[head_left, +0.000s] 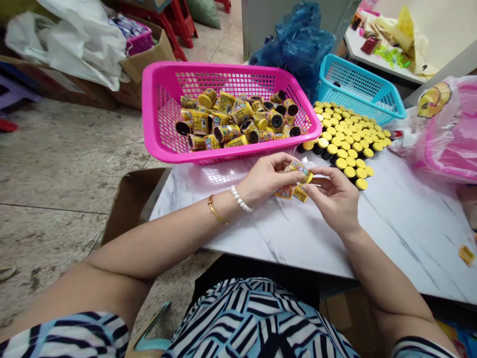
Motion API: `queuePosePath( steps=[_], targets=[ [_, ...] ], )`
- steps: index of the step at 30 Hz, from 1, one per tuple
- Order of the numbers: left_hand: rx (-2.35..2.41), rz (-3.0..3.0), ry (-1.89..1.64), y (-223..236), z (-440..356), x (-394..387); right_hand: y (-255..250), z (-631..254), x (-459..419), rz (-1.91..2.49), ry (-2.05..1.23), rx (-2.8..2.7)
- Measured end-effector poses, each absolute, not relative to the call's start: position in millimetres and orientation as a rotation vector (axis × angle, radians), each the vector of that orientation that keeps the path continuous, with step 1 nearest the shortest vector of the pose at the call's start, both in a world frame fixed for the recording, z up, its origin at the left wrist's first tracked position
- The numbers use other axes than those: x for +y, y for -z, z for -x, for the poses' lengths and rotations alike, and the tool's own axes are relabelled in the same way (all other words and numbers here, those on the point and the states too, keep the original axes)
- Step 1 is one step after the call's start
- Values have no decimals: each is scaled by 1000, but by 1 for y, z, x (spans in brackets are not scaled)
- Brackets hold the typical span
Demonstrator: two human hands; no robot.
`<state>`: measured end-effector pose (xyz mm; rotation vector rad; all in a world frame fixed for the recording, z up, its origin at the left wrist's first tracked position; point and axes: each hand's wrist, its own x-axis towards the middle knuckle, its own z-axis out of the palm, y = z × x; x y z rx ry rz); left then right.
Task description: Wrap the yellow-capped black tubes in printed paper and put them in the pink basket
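Observation:
A small yellow-capped container (299,169) with a printed yellow wrapper lies between my two hands, above the white marble-patterned table (253,233). My left hand (265,178) is closed around its wrapped body, thumb along the side. At the capped end, my right hand (335,199) pinches it between thumb and fingers. Just below on the tabletop lie small printed wrappers (283,192), partly covered by my fingers. Beyond my left hand stands a pink basket (158,146) with many wrapped containers inside. Many unwrapped black containers with yellow caps (350,145) stand grouped beyond my right hand.
A light-blue basket (372,84) stands behind the grouped containers, with a blue plastic bag (298,44) to its left. On the right is a pink basket in clear plastic (447,144). One loose wrapper (466,255) lies near the right edge. An open cardboard box (126,199) sits below left.

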<state>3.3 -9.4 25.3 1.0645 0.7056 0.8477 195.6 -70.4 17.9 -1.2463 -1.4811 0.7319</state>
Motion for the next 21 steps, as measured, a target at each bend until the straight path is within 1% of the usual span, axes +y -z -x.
queuePosePath(
  steps=[2, 4, 10, 12, 15, 16, 18, 21],
  targets=[
    [695, -1072, -825, -28, -2, -10, -18, -197, -70, 1205, -605, -1519],
    [706, -1078, -808, -30, -1, -8, -17, -198, -69, 1156, -552, -1552],
    [689, -1084, -816, -27, 1, -4, -14, -200, -65, 1153, -678, -1463],
    [674, -1170, -840, -22, 2, -2, -14, -200, -63, 1192, -805, -1339],
    [674, -1401, -914, -16, 4, 3, -13, -200, -60, 1248, -1147, -1157],
    [665, -1452, -916, -14, 6, 4, -12, -201, -59, 1248, -1216, -1140],
    [648, -1432, -862, -13, 8, 8, -10, -202, -58, 1213, -1159, -1201],
    [675, -1235, -771, -10, 9, 11, -4, -204, -58, 1148, -829, -1402]
  ],
)
